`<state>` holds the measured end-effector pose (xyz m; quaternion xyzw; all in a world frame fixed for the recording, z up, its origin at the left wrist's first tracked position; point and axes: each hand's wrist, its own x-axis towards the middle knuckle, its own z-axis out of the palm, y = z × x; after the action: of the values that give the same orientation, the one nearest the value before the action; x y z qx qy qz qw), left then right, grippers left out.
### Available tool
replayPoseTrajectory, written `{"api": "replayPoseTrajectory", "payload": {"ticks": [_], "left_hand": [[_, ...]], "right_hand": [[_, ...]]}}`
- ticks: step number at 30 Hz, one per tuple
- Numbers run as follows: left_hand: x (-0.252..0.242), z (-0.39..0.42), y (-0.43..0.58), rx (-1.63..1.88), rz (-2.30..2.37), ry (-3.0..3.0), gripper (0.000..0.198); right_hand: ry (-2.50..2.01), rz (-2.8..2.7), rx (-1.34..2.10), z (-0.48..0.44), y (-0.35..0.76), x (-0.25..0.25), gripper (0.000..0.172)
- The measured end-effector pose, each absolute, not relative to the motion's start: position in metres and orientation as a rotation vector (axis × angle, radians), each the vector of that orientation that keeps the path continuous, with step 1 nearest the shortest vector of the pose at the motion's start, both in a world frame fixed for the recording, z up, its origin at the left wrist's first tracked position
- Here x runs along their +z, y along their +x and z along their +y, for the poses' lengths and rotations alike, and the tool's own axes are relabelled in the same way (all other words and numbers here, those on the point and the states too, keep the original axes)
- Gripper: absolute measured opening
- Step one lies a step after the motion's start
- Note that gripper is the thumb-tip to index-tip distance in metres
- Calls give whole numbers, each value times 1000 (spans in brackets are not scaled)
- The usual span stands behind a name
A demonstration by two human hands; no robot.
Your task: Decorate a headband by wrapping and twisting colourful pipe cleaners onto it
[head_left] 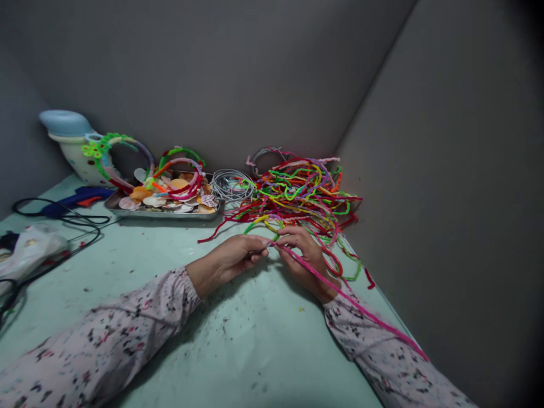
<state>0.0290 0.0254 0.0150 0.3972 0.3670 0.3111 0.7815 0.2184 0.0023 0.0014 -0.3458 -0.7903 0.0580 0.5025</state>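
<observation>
At the middle of the table, my left hand (pixel 238 255) and my right hand (pixel 305 258) meet with fingertips almost touching. A long bright pink pipe cleaner (pixel 361 309) has its near end between them, and the rest trails over my right wrist and sleeve. My right thumb and fingers are closed on it. The left thumb and forefinger pinch at its very end, where a small greyish bit shows that I cannot make out. Just behind the fingertips curves a yellow, green and purple loop (pixel 266 219); whether a hand holds it is unclear.
A tangled pile of coloured pipe cleaners (pixel 297 187) lies behind my hands, beside coiled grey wire (pixel 232 187). Further left are a metal tray (pixel 170 214) of shells and wrapped rings, a blue glue gun (pixel 76 199), its black cord (pixel 80 246), a bottle (pixel 70 127) and a plastic bag (pixel 36 246).
</observation>
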Motion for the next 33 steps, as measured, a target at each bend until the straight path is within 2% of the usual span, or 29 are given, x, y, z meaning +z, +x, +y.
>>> {"api": "replayPoseTrajectory", "payload": {"ticks": [17, 26, 33], "left_hand": [[21, 20, 34, 782, 1003, 1020, 11], [13, 21, 33, 803, 1035, 1201, 15], [10, 22, 33, 802, 1045, 1211, 16]], "right_hand": [[-811, -1987, 75, 3, 219, 2, 12], [-792, -2091, 29, 7, 222, -6, 26], [-818, -2085, -2, 5, 219, -1, 21]]}}
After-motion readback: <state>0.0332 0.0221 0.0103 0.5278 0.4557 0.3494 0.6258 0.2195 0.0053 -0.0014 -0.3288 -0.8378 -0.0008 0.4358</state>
